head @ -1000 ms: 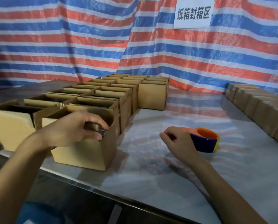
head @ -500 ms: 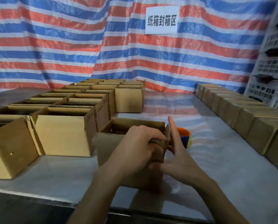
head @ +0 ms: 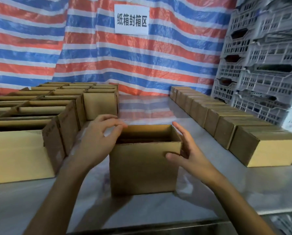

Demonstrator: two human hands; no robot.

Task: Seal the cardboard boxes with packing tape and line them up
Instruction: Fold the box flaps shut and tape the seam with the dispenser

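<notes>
Flanking open box (head: 142, 168), hands (head: 98, 141) (head: 192, 150) cover its side walls; interior too dark.

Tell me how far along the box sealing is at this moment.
Done: a row of closed boxes lines the right side of the table. In hand: one open box at the centre, with the left hand and right hand on either side of it, its top not yet closed or taped. Left: a block of open boxes on the left.
</notes>
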